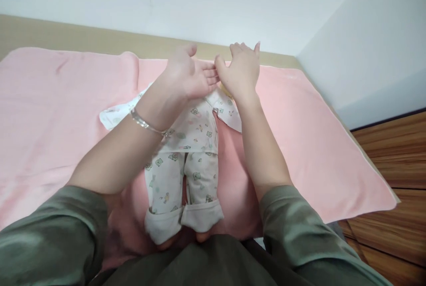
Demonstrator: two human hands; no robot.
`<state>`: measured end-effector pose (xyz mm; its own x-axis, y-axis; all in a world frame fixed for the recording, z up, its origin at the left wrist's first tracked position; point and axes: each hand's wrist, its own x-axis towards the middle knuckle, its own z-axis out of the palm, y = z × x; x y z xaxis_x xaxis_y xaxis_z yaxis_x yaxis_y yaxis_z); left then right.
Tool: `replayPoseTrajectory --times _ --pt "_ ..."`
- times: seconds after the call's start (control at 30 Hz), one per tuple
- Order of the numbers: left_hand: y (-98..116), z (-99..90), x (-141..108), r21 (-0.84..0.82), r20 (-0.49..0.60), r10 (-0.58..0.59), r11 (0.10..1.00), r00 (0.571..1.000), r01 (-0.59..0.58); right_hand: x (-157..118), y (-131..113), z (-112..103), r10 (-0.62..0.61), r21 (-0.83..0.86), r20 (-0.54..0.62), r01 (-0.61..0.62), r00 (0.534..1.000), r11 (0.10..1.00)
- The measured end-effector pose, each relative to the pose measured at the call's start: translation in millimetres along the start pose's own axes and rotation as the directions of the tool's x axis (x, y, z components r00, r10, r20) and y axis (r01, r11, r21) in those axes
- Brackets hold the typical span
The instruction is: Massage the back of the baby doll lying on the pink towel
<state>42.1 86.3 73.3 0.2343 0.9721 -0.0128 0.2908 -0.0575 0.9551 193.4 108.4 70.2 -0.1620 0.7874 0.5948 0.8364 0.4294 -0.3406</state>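
Note:
A baby-sized figure lies on its back, its feet toward me; I cannot tell whether it is a doll. It wears a white printed top (199, 133) and matching trousers (201, 177) with turned-up cuffs. Its head is hidden behind my hands. My left hand (191, 75), palm showing and fingers stretched to the right, is above the top's neck area. Beside it, my right hand (241, 66) has its back toward me and its fingers apart. The fingertips of my left hand meet or overlap my right thumb. Neither hand holds anything. A bit of yellow shows under my right hand.
A pink blanket (293, 144) lies under the figure, on a light wooden surface (83, 30). White walls (213, 1) rise behind and at the right. Brown wood-grain panels (399, 152) stand low at the right. My body is against the near edge.

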Motion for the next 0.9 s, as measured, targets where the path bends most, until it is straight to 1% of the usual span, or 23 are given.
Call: replayPoseTrajectory --times 0.03,0.1,0.17,0.2,0.23,0.27,0.33,0.4,0.47,0.53,0.6,0.63,0.67,0.77,0.83,0.87,0.9 --pt "5.0 -2.5 -14.0 -0.068 0.066 -0.072 0.995 0.995 0.076 0.5 -2.5 1.1 0.018 -0.019 -0.008 -0.018 1.0 1.0" --pt "14.7 -9.0 -43.4 -0.134 0.135 -0.167 0.974 0.977 0.185 2.0 -6.5 5.1 0.052 -0.044 -0.042 -0.054 0.998 0.998" --pt "23.9 -16.6 -70.2 -0.245 0.231 -0.185 0.939 0.955 0.241 4.0 -7.7 11.3 0.076 -0.033 -0.076 -0.078 0.994 0.996" --pt "28.4 -20.4 -81.4 -0.296 0.27 -0.176 0.921 0.947 0.255 5.3 -7.1 14.7 0.083 -0.013 -0.081 -0.084 0.993 0.996" --pt "32.9 -24.2 -90.6 -0.338 0.289 -0.167 0.904 0.943 0.263 6.6 -5.7 18.2 0.089 0.008 -0.076 -0.088 0.993 0.996" --pt "37.3 -27.8 -97.9 -0.377 0.285 -0.169 0.885 0.943 0.273 7.9 -3.7 21.3 0.094 0.021 -0.063 -0.093 0.994 0.995" --pt "45.7 -34.3 -107.2 -0.429 0.234 -0.189 0.86 0.954 0.276 10.1 0.8 26.3 0.102 0.013 -0.043 -0.102 0.994 0.995" --pt "53.1 -40.2 -111.4 -0.456 0.163 -0.209 0.851 0.964 0.261 11.5 4.2 28.9 0.104 -0.027 -0.066 -0.106 0.992 0.994" --pt "59.4 -45.8 -113.4 -0.465 0.092 -0.23 0.851 0.969 0.246 12.0 4.9 29.2 0.102 -0.061 -0.116 -0.11 0.988 0.992" --pt "64.3 -51.4 -115.6 -0.541 0.014 -0.296 0.801 0.955 0.256 11.5 2.1 27.1 0.104 -0.094 -0.151 -0.119 0.983 0.988" --pt "67.7 -57.1 -119.2 -0.651 -0.033 -0.356 0.717 0.934 0.25 10.2 -3.0 23.1 0.116 -0.145 -0.153 -0.139 0.981 0.98" --pt "68.5 -59.8 -121.5 -0.687 -0.042 -0.354 0.689 0.934 0.23 9.3 -5.8 20.7 0.122 -0.17 -0.147 -0.147 0.982 0.974" --pt "68.8 -62.4 -124.0 -0.706 -0.05 -0.331 0.679 0.942 0.201 8.3 -8.4 18.2 0.123 -0.188 -0.138 -0.148 0.983 0.971" --pt "68.0 -66.8 -131.9 -0.72 -0.054 -0.231 0.683 0.971 0.123 5.3 -11.9 11.5 0.085 -0.19 -0.114 -0.105 0.99 0.976" --pt "68.4 -65.6 -136.5 -0.722 -0.037 -0.201 0.682 0.979 0.113 3.9 -9.9 7.5 0.071 -0.188 -0.092 -0.088 0.993 0.978" --pt "69.3 -63.8 -138.3 -0.715 -0.033 -0.204 0.689 0.978 0.12 3.7 -7.9 5.4 0.079 -0.185 -0.076 -0.092 0.994 0.978" --pt "70.5 -61.5 -139.7 -0.7 -0.032 -0.219 0.701 0.975 0.135 4.0 -5.8 2.8 0.067 -0.171 -0.034 -0.072 0.997 0.983"
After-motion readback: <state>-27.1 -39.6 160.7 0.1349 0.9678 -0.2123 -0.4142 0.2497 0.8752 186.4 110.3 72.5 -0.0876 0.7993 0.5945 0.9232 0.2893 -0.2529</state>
